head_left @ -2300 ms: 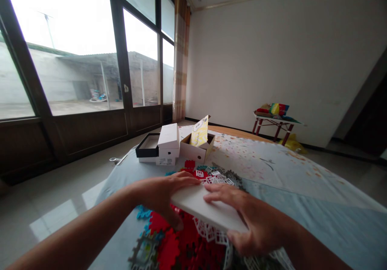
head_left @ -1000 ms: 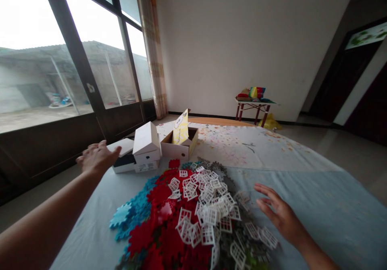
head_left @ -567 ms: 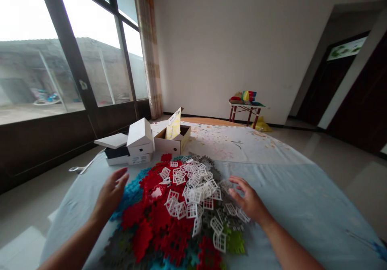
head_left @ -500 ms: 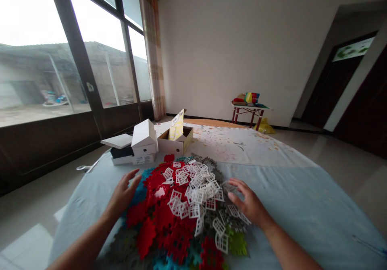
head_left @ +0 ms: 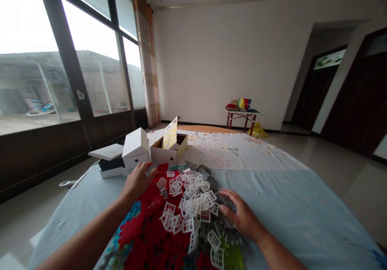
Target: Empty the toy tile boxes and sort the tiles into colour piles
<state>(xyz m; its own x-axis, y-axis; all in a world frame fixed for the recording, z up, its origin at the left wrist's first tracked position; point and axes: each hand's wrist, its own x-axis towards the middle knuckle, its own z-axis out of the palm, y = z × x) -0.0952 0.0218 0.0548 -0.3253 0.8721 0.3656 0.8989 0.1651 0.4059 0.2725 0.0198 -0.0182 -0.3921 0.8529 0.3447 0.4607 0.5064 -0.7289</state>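
A heap of white lattice pieces like small window frames [head_left: 193, 205] lies on top of flat, notched red pieces [head_left: 151, 229]. Grey notched pieces [head_left: 208, 174], blue ones [head_left: 133, 211] and green ones [head_left: 234, 258] show around the edges. Over the far left side of the pile, close to a white box, my left hand [head_left: 139, 180] is held out with its fingers apart. My right hand [head_left: 240, 213] is at the right side of the pile, fingers spread and slightly curved beside the white pieces. Neither hand visibly holds anything.
Two white boxes [head_left: 136, 148] and an open box with a raised yellow flap [head_left: 169, 152] stand at the far left of the cloth-covered table [head_left: 272, 193]. A small side table [head_left: 242, 113] is against the wall, a yellow bag [head_left: 258, 131] by it.
My left hand has moved forward and right, over the pile and closer to the boxes. My right hand stays beside the white pieces. The view has tilted up and turned slightly right.
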